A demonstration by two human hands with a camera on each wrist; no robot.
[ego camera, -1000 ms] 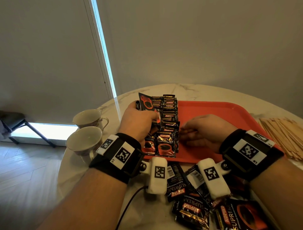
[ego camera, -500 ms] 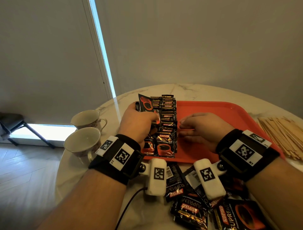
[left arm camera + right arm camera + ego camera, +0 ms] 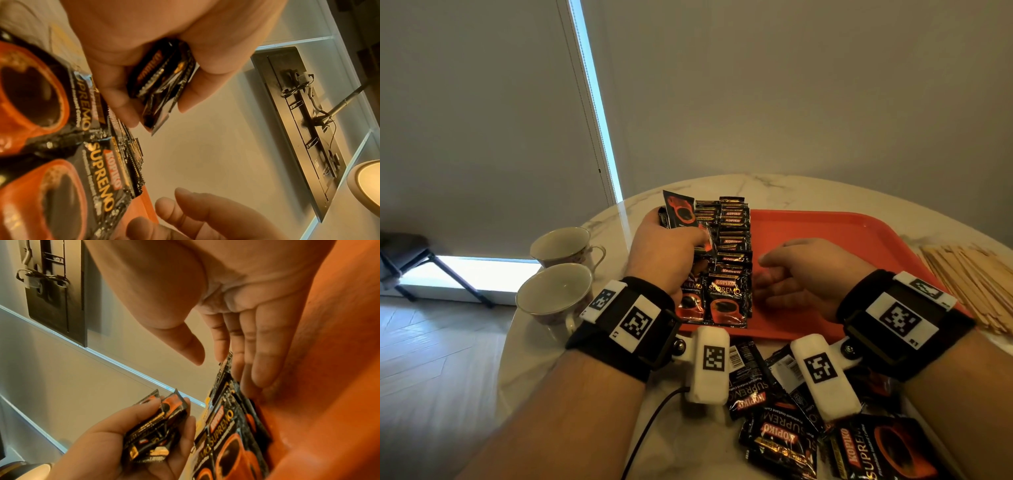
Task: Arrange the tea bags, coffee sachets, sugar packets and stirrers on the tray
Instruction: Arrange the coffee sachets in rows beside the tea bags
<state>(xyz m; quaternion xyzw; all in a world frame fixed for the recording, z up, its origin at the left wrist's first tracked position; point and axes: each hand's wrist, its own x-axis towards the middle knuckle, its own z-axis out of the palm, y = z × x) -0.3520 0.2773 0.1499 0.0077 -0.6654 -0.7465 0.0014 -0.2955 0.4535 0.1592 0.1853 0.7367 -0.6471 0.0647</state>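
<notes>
Black Kopiko coffee sachets (image 3: 732,260) lie in two overlapping rows on the left part of the orange tray (image 3: 859,240). My left hand (image 3: 688,236) hovers over the left row and grips a bundle of sachets (image 3: 162,84), also visible in the right wrist view as the bundle (image 3: 156,426). My right hand (image 3: 763,274) rests on the tray beside the right row. Its fingers (image 3: 261,353) are straight, lie against the row's right edge (image 3: 226,402) and hold nothing. Tea bags and sugar packets are not in view.
Loose coffee sachets (image 3: 774,411) lie on the marble table in front of the tray. A heap of wooden stirrers (image 3: 979,274) sits right of the tray. Two teacups (image 3: 554,294) stand at the table's left edge. The tray's right half is bare.
My right hand has edged left to the side of the right sachet row. The left hand still holds its bundle over the left row.
</notes>
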